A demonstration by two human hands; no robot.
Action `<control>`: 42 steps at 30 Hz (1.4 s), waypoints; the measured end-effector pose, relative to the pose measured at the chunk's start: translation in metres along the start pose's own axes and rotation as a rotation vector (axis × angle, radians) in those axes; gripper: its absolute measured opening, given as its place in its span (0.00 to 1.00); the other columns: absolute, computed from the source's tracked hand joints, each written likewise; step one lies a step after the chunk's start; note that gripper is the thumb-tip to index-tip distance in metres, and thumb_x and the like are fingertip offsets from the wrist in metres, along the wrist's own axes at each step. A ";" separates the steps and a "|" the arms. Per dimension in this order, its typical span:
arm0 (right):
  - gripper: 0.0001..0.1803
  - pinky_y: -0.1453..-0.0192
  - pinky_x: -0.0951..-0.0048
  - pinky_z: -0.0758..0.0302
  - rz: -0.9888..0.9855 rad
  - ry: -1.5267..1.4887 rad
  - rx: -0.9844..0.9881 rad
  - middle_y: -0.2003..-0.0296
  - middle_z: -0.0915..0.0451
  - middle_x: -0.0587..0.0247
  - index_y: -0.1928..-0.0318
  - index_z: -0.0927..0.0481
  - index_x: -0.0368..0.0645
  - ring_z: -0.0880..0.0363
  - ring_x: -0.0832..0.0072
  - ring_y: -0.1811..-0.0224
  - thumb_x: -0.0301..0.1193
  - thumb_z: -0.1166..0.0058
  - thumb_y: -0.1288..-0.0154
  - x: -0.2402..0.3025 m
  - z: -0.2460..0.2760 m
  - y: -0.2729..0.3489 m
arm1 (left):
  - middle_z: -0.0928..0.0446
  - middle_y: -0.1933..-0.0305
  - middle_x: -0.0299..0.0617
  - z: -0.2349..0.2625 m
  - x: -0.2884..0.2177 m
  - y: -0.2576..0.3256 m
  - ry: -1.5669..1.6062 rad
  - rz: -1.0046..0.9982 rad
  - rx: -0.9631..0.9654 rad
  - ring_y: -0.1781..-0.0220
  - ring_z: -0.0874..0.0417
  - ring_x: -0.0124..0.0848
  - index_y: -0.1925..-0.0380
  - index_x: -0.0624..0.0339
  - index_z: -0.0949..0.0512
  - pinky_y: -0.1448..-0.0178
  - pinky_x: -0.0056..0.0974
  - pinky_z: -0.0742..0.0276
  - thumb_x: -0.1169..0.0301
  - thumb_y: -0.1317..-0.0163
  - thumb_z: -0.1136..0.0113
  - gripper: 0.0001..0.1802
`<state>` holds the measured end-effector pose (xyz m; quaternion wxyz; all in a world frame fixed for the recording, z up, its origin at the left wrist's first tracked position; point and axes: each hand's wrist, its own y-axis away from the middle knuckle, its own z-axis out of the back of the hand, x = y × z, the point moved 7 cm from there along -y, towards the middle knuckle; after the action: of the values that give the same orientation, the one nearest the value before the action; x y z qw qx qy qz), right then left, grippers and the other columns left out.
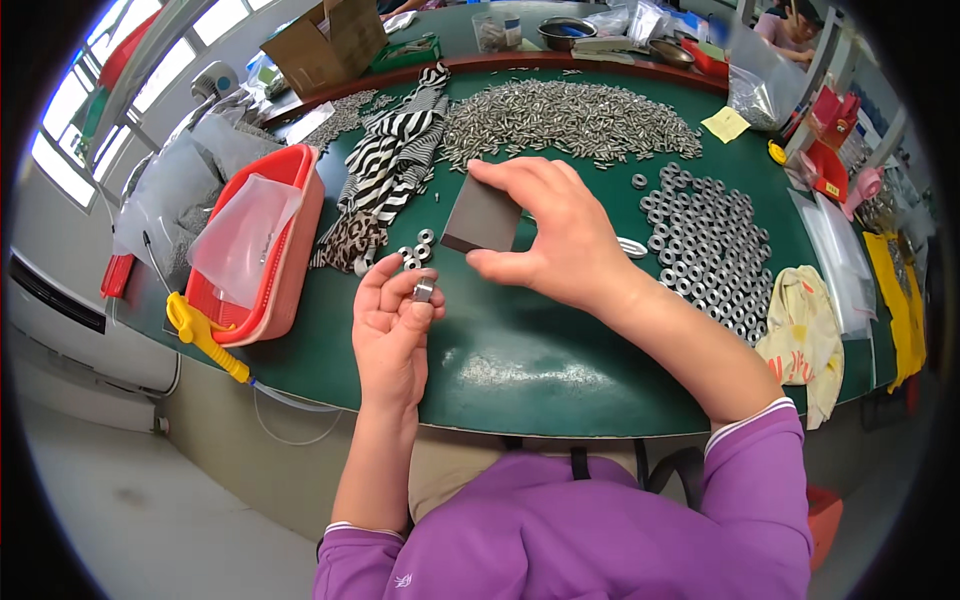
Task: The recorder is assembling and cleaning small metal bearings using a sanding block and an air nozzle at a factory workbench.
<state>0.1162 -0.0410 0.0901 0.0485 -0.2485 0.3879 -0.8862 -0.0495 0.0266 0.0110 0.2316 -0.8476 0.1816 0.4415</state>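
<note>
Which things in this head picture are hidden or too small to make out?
- Underside of the grey block: covered by the right hand.
- Small metal ring in the left hand: too small for detail.
- Red basket contents: veiled by a plastic bag.
- Far table items: blurred by the fisheye rim.

Purple long-sleeved top, white-edged cuffs, beige trousers.

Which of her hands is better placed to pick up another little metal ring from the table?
Left. The left hand hovers nearest the small cluster of rings, though it pinches one ring. The right hand holds a dark flat block.
</note>
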 end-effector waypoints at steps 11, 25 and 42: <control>0.34 0.50 0.62 0.32 0.030 0.061 0.002 0.58 0.27 0.58 0.48 0.26 0.45 0.31 0.61 0.55 0.40 0.37 0.60 0.011 -0.004 0.001 | 0.25 0.53 0.45 0.004 0.003 0.000 0.015 0.019 -0.001 0.58 0.22 0.31 0.44 0.64 0.40 0.52 0.33 0.25 0.76 0.45 0.38 0.30; 0.35 0.51 0.63 0.31 0.096 -0.077 0.028 0.58 0.27 0.60 0.48 0.27 0.44 0.31 0.62 0.57 0.40 0.36 0.62 0.031 -0.003 0.006 | 0.27 0.50 0.41 0.002 0.004 0.001 0.046 0.000 0.033 0.52 0.24 0.29 0.43 0.62 0.40 0.48 0.31 0.26 0.80 0.44 0.43 0.28; 0.38 0.47 0.63 0.31 0.116 -0.144 0.109 0.55 0.27 0.55 0.46 0.29 0.44 0.29 0.60 0.53 0.37 0.35 0.64 0.044 -0.013 0.011 | 0.25 0.51 0.44 0.005 0.006 -0.002 0.058 -0.022 -0.010 0.52 0.23 0.29 0.44 0.62 0.40 0.48 0.33 0.26 0.76 0.44 0.40 0.29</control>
<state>0.0707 -0.0526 0.0925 0.1410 -0.2854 0.3484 -0.8816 -0.0491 0.0303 0.0040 0.2268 -0.8631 0.1768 0.4152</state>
